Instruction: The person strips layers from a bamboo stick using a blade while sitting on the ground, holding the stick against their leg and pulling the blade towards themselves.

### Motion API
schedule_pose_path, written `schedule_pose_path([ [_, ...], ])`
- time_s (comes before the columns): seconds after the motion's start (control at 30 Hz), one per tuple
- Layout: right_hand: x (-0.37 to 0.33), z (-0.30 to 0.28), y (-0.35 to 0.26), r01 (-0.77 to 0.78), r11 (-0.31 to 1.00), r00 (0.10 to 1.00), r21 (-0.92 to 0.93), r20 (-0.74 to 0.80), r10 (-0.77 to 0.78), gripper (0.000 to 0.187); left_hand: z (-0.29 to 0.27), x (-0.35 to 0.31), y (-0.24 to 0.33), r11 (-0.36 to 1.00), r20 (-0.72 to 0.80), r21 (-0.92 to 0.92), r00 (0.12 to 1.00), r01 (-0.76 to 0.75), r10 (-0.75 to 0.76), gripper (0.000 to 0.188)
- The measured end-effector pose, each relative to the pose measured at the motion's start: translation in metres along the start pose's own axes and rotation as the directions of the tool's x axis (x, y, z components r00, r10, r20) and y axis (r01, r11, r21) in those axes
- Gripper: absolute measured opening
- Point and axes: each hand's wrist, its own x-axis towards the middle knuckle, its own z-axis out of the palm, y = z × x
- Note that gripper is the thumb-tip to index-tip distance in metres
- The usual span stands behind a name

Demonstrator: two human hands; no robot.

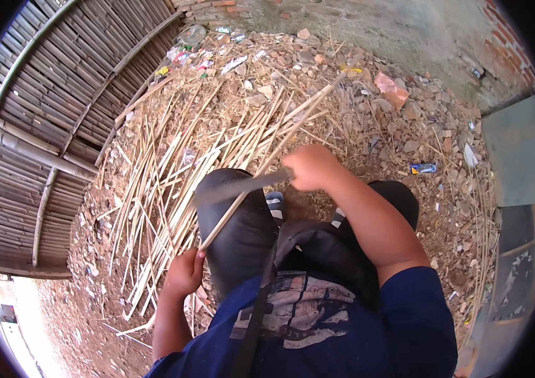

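Note:
My left hand [185,273] is closed round the lower end of a long, thin bamboo strip [223,220], beside my left knee. The strip slants up and away to the right, past my right hand, and its far end lies over the littered ground. In my right hand [311,167], fingers wrapped round its handle, is a large dark-bladed knife [236,188]. Its blade points left above my left thigh and crosses the strip; whether they touch I cannot tell. To the left of my legs lies a loose pile of pale bamboo strips [182,170].
A bamboo-slat wall [72,75] leans along the left. At the back stands a plastered brick wall [393,31], with rubble and litter before it. Grey panels [516,151] stand at the right. A blue packet [423,168] and a reddish brick piece [391,90] lie on the ground.

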Motion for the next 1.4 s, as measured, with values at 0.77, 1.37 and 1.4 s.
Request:
schedule_pose_path([
  [0.77, 0.008, -0.003, 0.052, -0.256, 0.932, 0.963, 0.255, -0.017, 0.269, 0.038, -0.001, -0.002, 0.001, 0.988, -0.014, 0.151, 0.999, -0.032, 0.034, 0.035],
  [1.37, 0.016, 0.057, 0.096, -0.225, 0.874, 0.968, 0.430, -0.004, 0.250, 0.040, 0.000, 0.030, -0.020, 0.924, 0.328, -0.338, 0.943, 0.179, -0.062, 0.054],
  [1.4, 0.023, 0.054, 0.115, -0.322, 0.773, 0.931, 0.546, 0.037, 0.362, 0.042, -0.002, 0.031, -0.022, 0.928, 0.334, -0.338, 0.942, 0.158, -0.039, 0.055],
])
